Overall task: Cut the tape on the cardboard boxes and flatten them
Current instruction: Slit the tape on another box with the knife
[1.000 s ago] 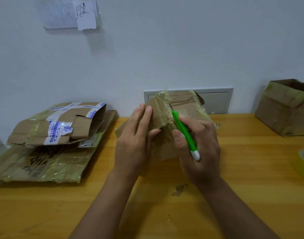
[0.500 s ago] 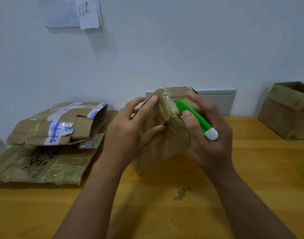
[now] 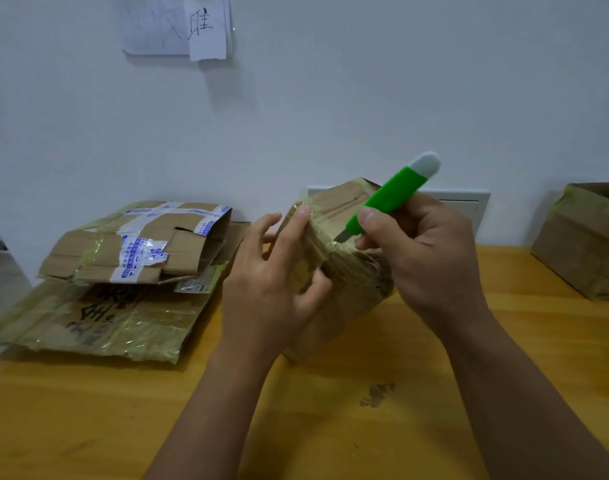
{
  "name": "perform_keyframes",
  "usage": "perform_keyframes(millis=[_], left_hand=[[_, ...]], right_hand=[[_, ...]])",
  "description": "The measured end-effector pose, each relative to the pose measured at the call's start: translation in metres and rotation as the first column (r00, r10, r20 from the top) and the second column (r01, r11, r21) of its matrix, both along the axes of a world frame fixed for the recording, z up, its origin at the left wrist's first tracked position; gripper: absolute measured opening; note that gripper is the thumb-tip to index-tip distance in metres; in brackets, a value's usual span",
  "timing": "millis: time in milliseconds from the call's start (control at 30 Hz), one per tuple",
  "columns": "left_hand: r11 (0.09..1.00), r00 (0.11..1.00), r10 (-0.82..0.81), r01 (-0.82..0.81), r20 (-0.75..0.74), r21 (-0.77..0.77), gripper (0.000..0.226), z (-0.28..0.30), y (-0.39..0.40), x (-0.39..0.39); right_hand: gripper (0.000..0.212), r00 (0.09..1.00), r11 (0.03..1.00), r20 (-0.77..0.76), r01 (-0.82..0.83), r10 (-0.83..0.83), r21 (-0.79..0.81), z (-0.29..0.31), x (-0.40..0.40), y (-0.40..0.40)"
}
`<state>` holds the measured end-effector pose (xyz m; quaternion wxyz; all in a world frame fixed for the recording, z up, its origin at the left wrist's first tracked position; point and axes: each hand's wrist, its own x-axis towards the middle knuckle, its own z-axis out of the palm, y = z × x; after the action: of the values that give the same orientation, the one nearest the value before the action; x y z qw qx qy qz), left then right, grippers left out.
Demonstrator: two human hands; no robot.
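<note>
Small taped box [image 3: 344, 271] propped on the table [image 3: 365, 427], mid-frame. Left hand [image 3: 272, 289] pinches its near edge, thumb under. Right hand [image 3: 420, 258] grips the green knife [image 3: 386, 199], blade on the tape seam. Best: cut shallow, away from the left thumb.

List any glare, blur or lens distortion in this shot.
Head view: glare glints off the tape on the held box and the flattened boxes; the knife looks slightly soft, its white end smeared; the wide lens bends the wall panel and stretches the forearms; light is even, shadows soft.
</note>
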<state>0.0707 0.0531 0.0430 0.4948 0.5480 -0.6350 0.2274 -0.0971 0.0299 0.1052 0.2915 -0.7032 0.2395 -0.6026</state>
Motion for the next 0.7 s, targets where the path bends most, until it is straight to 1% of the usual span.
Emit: perform_keyframes(millis=[133, 200, 300, 400, 533, 700], left_hand=[[0.999, 1.0, -0.028, 0.028, -0.002, -0.034, 0.066, -0.001, 0.002, -0.004], [0.998, 0.999, -0.042, 0.041, -0.016, -0.05, 0.066, -0.001, 0.001, -0.004], [0.996, 0.999, -0.048, 0.048, 0.0, -0.08, 0.059, -0.005, 0.001, -0.003], [0.993, 0.999, -0.028, 0.033, 0.041, -0.11, 0.054, -0.009, -0.001, -0.004], [0.99, 0.994, -0.03, 0.045, 0.107, -0.134, 0.05, -0.014, -0.002, -0.007], [0.993, 0.988, -0.029, 0.046, 0.154, -0.112, 0.05, -0.018, -0.003, -0.013]], right_hand=[[0.023, 0.996, 1.0, -0.094, 0.011, -0.012, -0.008, 0.005, 0.007, -0.004], [0.02, 0.996, 1.0, -0.094, 0.001, 0.0, 0.008, 0.005, 0.008, -0.006], [0.013, 0.999, 0.998, -0.043, -0.014, 0.017, 0.053, 0.001, 0.005, -0.008], [0.009, 0.998, 1.0, -0.068, 0.003, -0.003, 0.001, -0.007, 0.002, -0.009], [0.018, 0.993, 0.998, -0.119, -0.006, -0.002, -0.069, -0.018, -0.006, -0.006], [0.02, 0.99, 0.998, -0.14, 0.017, -0.026, -0.066, -0.023, -0.014, -0.005]])
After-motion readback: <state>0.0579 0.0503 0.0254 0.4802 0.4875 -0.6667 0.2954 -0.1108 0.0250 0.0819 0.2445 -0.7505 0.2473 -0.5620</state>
